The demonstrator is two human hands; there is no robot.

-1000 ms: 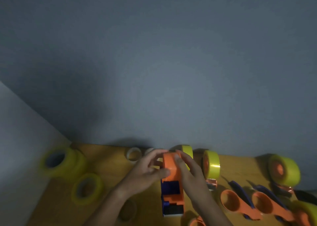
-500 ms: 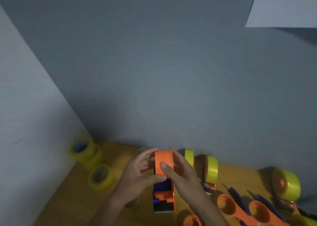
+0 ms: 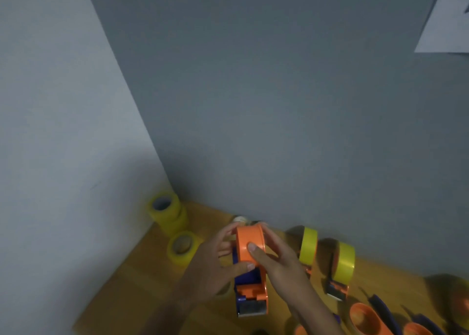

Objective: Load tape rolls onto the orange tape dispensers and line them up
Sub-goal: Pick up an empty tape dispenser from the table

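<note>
1. Grey walls meet in a corner behind a wooden table (image 3: 132,284); a white paper sheet (image 3: 449,24) hangs top right.
2. Left hand (image 3: 215,266) grips the orange dispenser (image 3: 250,266) from its left side, thumb curled under the drum and fingers wrapped over the far edge.
3. Right hand (image 3: 276,261) holds the same dispenser from the right, thumb pressed flat on the drum face. Both hands are closed on it, neither is free.
4. The dispenser stands nose-down toward the viewer, its metal blade end (image 3: 252,308) near the table. No yellow tape shows on its drum, so it looks unloaded.
5. Change since a second ago: the dispenser has shifted left and a little up with the hands, and the grip is the same. The view has swung too, so part of that shift may be the camera.
6. Meaning for the task: probably repositioning or checking this dispenser before a roll goes on. The loading step here is not yet done.
7. Two loaded dispensers (image 3: 308,245) (image 3: 342,263) stand side by side just right of the hands, yellow rolls upright, already roughly in line.
8. Spare yellow rolls: a stack (image 3: 166,212) in the corner and one flat roll (image 3: 182,248) near the left hand.
9. Empty orange dispensers (image 3: 363,318) lie bottom right, blurred.
</note>
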